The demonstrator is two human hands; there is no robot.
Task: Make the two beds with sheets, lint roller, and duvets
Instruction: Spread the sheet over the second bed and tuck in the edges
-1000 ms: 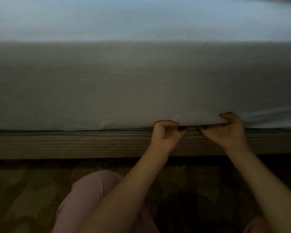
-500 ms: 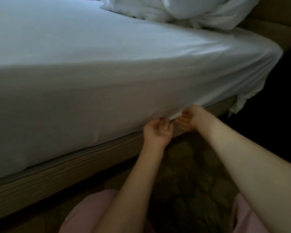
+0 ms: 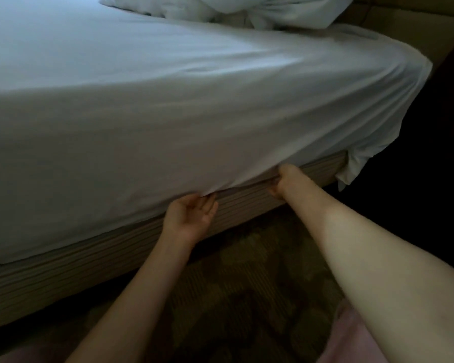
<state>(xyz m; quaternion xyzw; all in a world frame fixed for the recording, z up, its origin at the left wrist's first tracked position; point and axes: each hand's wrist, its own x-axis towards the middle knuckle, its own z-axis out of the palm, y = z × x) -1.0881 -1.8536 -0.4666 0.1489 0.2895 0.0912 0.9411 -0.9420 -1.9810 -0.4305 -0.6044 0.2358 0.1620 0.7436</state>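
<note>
Tucking the bottom sheet (image 3: 168, 121) is the step judged to be in hand. The white sheet is lying drawn over the top of the bed and hanging down its near side, covering the mattress, which is hidden beneath it. Its hem is sitting tucked along the left stretch and lifting into a small arch where the hands are working. At the right corner it is ending in a loose flap (image 3: 351, 166) that is dangling free beside the bed base (image 3: 89, 260).

The left hand (image 3: 190, 217) is lying palm up just under the arch. Its grip is wide and holding nothing, and its straight fingertips (image 3: 210, 199) are touching the hem. The right hand (image 3: 282, 180) is reaching, just to the right, into the gap between sheet and base. Its fingers are disappearing under the fabric, so whether its grip is closing on cloth cannot be told.

A heap of white bedding (image 3: 247, 9), pillows or duvet, is resting at the far end of the bed, beside a padded headboard (image 3: 404, 27). Patterned carpet (image 3: 247, 271) is lying below the forearms, and pink cloth (image 3: 351, 336) is showing at the near right edge.

By this view, the sheet stage of this bed is nearing its end. The next move is calling for straight fingers pushing the lifted hem into the gap. After that, the work is moving rightward to fold and tuck the hanging flap, pulling gently so that the tucked left stretch is not dragged out.
</note>
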